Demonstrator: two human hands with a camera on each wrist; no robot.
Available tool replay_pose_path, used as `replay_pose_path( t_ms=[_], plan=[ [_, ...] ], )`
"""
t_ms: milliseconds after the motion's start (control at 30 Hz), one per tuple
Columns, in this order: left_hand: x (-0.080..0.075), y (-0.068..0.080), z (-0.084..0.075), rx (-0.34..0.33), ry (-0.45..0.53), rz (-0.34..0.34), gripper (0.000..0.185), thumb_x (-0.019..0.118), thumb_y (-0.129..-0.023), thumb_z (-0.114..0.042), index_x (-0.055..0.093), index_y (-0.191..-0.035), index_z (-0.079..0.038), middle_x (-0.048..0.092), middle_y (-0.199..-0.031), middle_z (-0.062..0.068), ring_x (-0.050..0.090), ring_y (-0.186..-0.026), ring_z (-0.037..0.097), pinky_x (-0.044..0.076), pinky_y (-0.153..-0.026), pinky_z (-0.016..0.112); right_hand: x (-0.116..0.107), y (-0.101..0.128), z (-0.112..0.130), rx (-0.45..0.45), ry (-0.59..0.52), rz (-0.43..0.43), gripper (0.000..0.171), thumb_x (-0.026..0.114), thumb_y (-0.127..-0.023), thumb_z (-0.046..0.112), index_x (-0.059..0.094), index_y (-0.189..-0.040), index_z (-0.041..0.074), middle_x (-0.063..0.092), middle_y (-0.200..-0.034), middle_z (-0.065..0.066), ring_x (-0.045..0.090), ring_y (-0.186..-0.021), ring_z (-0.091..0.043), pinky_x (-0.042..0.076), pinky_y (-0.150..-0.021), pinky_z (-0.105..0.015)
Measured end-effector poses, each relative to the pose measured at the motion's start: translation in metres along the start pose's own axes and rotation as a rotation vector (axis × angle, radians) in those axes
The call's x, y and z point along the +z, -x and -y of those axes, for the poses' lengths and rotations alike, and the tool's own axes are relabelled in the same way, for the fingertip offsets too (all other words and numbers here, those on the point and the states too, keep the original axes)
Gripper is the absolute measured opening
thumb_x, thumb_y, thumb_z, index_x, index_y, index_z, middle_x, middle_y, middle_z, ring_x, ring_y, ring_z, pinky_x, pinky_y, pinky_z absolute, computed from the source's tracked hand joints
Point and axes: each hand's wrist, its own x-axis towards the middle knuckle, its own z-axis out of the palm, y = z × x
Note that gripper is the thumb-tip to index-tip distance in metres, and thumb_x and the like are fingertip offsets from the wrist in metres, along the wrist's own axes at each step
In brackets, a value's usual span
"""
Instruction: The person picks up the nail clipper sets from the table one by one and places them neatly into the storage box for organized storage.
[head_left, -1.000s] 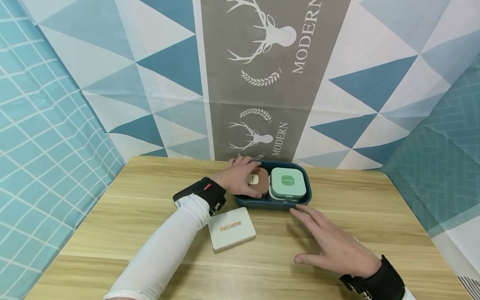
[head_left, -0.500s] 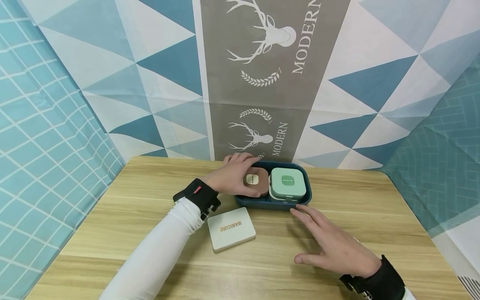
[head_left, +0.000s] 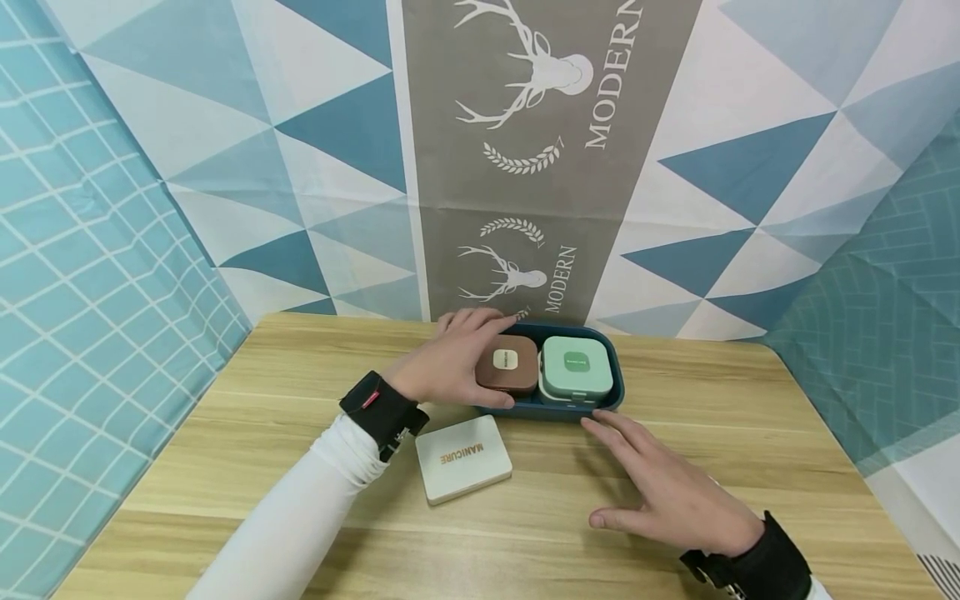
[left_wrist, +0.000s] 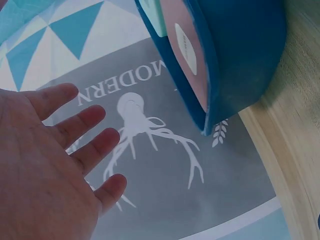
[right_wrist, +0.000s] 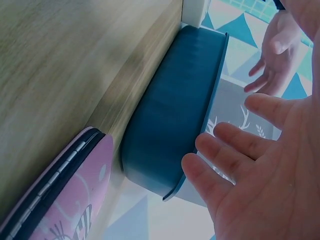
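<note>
A wooden table (head_left: 247, 433) stood before a cloth backdrop of blue and white triangles with a grey deer-print strip. At its far edge sat a dark blue tray (head_left: 617, 385), and in the tray's left half lay the brown case (head_left: 507, 367), small, square with rounded corners, a pale label on its lid. It looked like hard, smooth plastic: light, stiff, likely slippery on the lid, so best taken by its opposite side edges rather than from above. The tray wall crowded its left and near sides, leaving little room for fingertips there. Just beside it on the right, a green case (head_left: 576, 370) filled the other half.

The left hand (head_left: 450, 363) lay against the brown case's left side, fingers spread and nearly straight in the wrist view, gripping nothing. The right hand (head_left: 667, 487) rested flat and open on the table just short of the tray. A white box (head_left: 462, 457) marked MANICURE lay nearer, below the left wrist.
</note>
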Motion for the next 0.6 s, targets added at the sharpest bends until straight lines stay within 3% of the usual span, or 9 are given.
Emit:
replay_pose_path(
  t_ms=[600],
  plan=[
    [-0.01,0.032,-0.02,0.029,-0.047,-0.038,0.114,0.083,-0.079,-0.069,0.036,-0.166,-0.014,0.039,-0.164,0.01,0.032,-0.149,0.028,0.025,-0.12,0.057,0.001,-0.001,0.0,-0.018,-0.012,-0.004,0.105,0.081,-0.086,0.064,0.023,-0.169,0.038,0.03,-0.17,-0.002,0.042,-0.15,-0.027,0.052,-0.107,-0.049]
  ],
)
